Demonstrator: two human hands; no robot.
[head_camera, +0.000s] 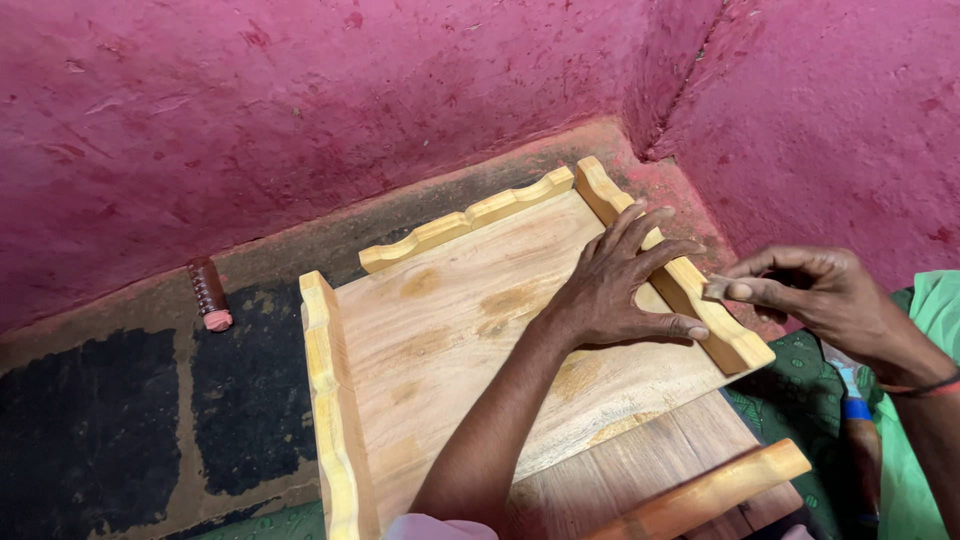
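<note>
Pink walls (300, 110) corner tray (450, 330); bottle (211, 293) lies apart.

No packages, labels, signs or screens anywhere in view.

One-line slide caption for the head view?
Left hand steadies a scalloped rail on a wooden tray; right hand pinches a small piece.

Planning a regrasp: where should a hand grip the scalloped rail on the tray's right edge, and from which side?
Pinch the scalloped rail at its near end, probably from the outer right side: the left hand covers its middle and inner face, while the right hand fingers already meet that exposed outer face.
</note>
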